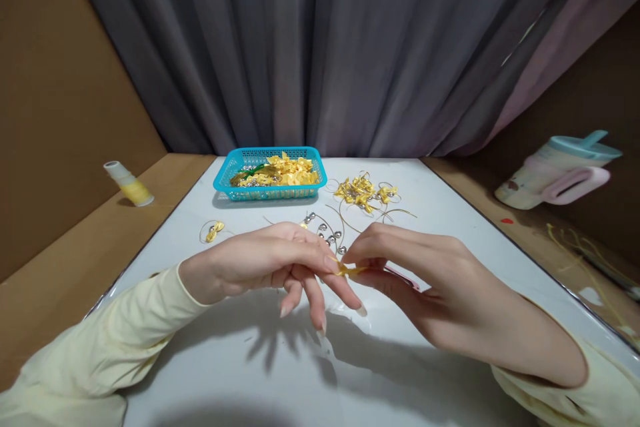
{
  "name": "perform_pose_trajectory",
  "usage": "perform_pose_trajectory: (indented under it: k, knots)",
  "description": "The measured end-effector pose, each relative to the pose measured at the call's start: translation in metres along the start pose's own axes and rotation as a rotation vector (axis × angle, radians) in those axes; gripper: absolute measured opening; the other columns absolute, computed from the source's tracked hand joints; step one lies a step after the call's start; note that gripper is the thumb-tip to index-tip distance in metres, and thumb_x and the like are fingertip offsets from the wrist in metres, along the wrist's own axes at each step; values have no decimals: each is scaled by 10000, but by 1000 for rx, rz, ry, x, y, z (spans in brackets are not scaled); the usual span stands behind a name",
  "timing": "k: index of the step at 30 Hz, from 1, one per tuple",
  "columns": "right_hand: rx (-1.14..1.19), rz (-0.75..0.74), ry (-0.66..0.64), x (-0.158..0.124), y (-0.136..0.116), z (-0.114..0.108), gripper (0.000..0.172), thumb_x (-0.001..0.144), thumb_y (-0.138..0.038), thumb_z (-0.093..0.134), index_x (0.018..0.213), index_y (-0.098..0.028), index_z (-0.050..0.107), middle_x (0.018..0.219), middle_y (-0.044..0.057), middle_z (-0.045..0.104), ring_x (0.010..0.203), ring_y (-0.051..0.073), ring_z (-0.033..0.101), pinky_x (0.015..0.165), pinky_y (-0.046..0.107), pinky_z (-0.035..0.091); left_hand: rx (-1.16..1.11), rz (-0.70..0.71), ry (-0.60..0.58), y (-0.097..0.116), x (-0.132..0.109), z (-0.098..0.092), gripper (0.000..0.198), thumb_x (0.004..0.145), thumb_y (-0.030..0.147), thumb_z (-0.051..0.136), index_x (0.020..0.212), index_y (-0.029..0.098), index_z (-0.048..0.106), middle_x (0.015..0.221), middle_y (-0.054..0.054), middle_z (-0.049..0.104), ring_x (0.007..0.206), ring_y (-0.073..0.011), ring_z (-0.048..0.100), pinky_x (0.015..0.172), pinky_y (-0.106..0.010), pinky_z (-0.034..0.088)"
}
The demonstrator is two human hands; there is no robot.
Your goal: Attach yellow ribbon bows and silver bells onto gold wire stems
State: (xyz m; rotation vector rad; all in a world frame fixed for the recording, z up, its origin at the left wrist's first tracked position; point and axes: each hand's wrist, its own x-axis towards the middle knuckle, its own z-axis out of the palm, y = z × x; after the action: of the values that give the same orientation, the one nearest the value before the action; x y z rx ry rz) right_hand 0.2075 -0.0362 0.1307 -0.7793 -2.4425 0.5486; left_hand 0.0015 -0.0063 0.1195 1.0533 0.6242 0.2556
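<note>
Between my hands, above the white table (240, 373), is a small yellow ribbon bow (346, 269). My left hand (270, 260) pinches its left side between thumb and index finger, while the other fingers hang spread below. The fingertips of my right hand (435, 287) grip the bow's right side. A pink-edged object (404, 277) shows partly behind my right hand; its kind is hidden. Just beyond my fingers lie several small silver bells (330, 238) and thin gold cords (345, 217).
A blue basket (267, 192) at the back holds yellow bows and gold cord. To its right lies a pile of corded yellow bows (361, 191). One corded bow (215, 231) lies left. A lidded cup (545, 173) stands right, a white-and-yellow tube (129, 183) left.
</note>
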Motion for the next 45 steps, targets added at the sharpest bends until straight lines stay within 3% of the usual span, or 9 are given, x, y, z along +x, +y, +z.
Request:
perform_pose_trajectory:
  k: [23, 27, 30, 35, 39, 42, 45]
  knots:
    - [101, 165, -44, 9, 9, 7, 114, 812, -76, 521, 751, -170, 542, 678, -20, 596, 602, 78, 547, 565, 181, 431, 155, 97, 136, -5, -2, 3, 128, 848, 211, 527, 795, 111, 585, 823, -77, 712, 587, -113, 668, 375, -118, 390]
    - [-56, 87, 70, 5, 8, 9, 86, 809, -104, 539, 832, -179, 505, 816, 32, 593, 704, 123, 550, 624, 235, 442, 230, 139, 191, -4, -2, 6, 111, 845, 215, 524, 795, 122, 557, 855, -82, 708, 611, -128, 672, 389, -131, 413]
    - [-219, 55, 162, -1, 2, 10, 74, 828, -137, 533, 784, -182, 493, 786, 52, 570, 684, 139, 526, 588, 244, 412, 342, 164, 286, -4, -3, 12, 133, 851, 237, 515, 790, 127, 558, 767, -62, 709, 568, -119, 648, 403, -146, 430]
    - [-192, 159, 69, -6, -6, 13, 102, 882, -173, 480, 794, -178, 532, 642, -1, 559, 517, 92, 472, 489, 214, 340, 592, 262, 478, -14, -6, 23, 123, 863, 262, 490, 838, 154, 544, 530, 16, 637, 444, -99, 565, 380, -151, 405]
    - [-95, 229, 33, -2, -4, 13, 123, 887, -151, 461, 867, -171, 581, 692, 2, 600, 557, 91, 508, 522, 206, 369, 803, 383, 555, -25, -9, 24, 119, 893, 260, 448, 891, 178, 535, 604, 27, 636, 500, -93, 603, 485, -165, 454]
    - [-33, 243, 34, 2, -3, 12, 146, 885, -144, 458, 880, -171, 601, 697, 2, 609, 570, 92, 516, 539, 204, 386, 936, 436, 604, -29, -10, 24, 121, 903, 258, 437, 922, 192, 536, 683, 21, 647, 501, -86, 593, 475, -167, 438]
    - [28, 256, 43, 4, -4, 13, 143, 874, -146, 477, 856, -170, 617, 717, 7, 627, 594, 94, 535, 546, 196, 402, 1077, 512, 651, -31, -10, 25, 108, 905, 232, 438, 913, 190, 537, 631, 34, 624, 485, -79, 570, 477, -164, 425]
